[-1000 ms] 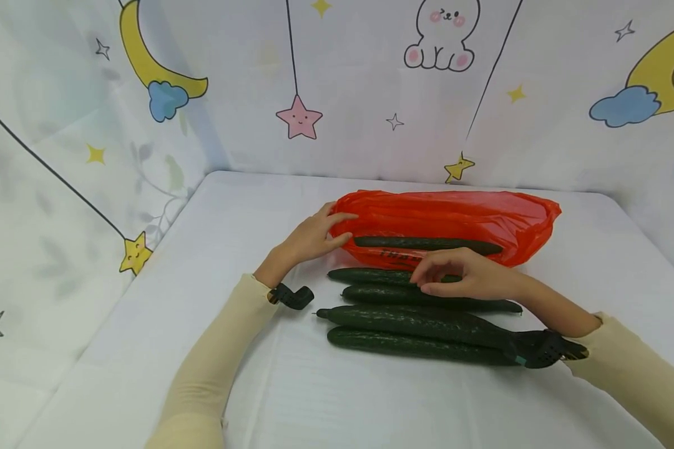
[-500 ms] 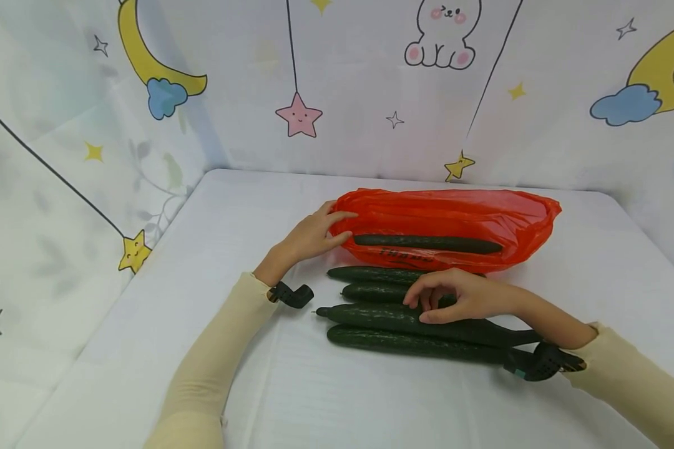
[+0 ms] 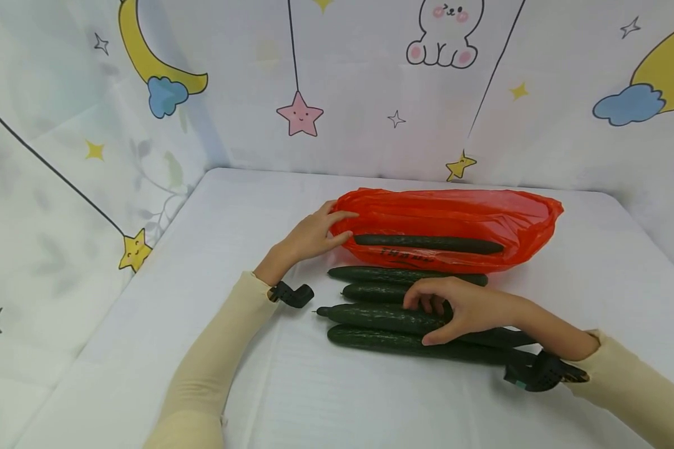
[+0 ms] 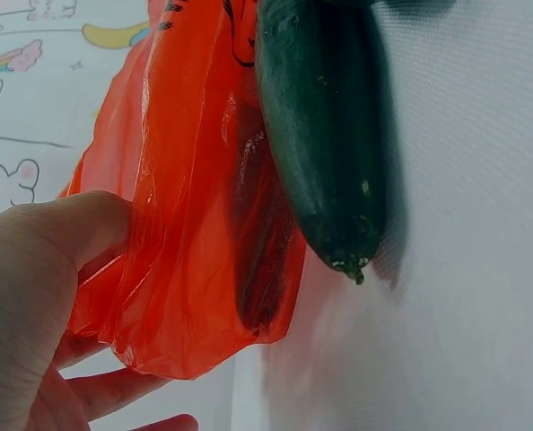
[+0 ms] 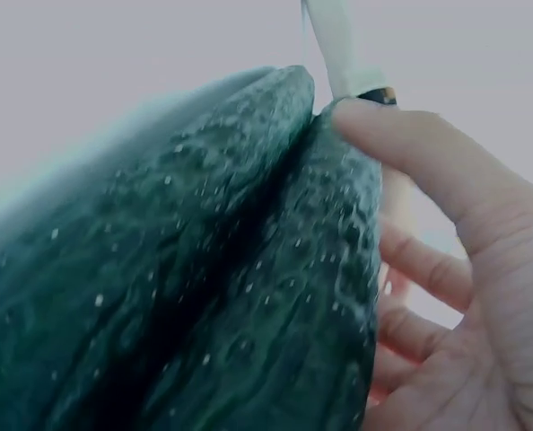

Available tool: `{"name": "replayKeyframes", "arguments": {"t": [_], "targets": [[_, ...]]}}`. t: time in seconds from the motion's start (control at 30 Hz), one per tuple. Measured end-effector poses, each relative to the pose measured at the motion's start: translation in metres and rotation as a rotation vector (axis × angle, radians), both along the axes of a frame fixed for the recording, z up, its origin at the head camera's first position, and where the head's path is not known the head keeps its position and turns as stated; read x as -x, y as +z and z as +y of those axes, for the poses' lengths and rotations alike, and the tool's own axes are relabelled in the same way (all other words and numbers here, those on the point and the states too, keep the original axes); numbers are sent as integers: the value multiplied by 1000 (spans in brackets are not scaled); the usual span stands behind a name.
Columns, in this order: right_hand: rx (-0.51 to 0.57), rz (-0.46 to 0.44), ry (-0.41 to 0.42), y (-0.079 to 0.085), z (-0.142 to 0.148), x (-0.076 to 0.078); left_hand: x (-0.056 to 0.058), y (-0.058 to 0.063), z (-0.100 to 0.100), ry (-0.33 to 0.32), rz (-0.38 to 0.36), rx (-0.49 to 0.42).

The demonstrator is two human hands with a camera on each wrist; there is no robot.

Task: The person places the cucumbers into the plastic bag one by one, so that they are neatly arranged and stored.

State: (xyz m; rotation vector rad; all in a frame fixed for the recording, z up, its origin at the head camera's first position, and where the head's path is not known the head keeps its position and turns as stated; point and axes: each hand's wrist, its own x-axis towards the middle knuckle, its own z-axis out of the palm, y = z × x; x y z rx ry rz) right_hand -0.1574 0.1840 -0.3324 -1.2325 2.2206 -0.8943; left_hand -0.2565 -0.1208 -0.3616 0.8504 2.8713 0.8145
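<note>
The left hand (image 3: 313,234) is resting at the left end of a shiny red plastic bag (image 3: 444,215), its grip loose, with thumb and fingers spreading apart as they are touching the thin film. One long dark green cucumber (image 3: 427,243) is lying inside the bag. Four loose dark green cucumbers (image 3: 371,292) are lying side by side in front of it on the white-covered table (image 3: 326,399). The right hand (image 3: 465,307) is arching, unclenched, over the second-nearest cucumber (image 3: 379,318), thumb pointing nearer, bent fingers farther; whether they are touching it, I cannot tell
</note>
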Motion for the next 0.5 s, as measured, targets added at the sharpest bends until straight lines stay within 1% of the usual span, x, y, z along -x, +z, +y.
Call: {"name": "replayKeyframes", "arguments": {"t": [0.3,0.5], "targets": [[-68,72,-86,3,-6,-7,0,-1,0,-5,3,1],[-56,76,-129,1,-7,-11,1,-2,0,-8,7,4]]}}
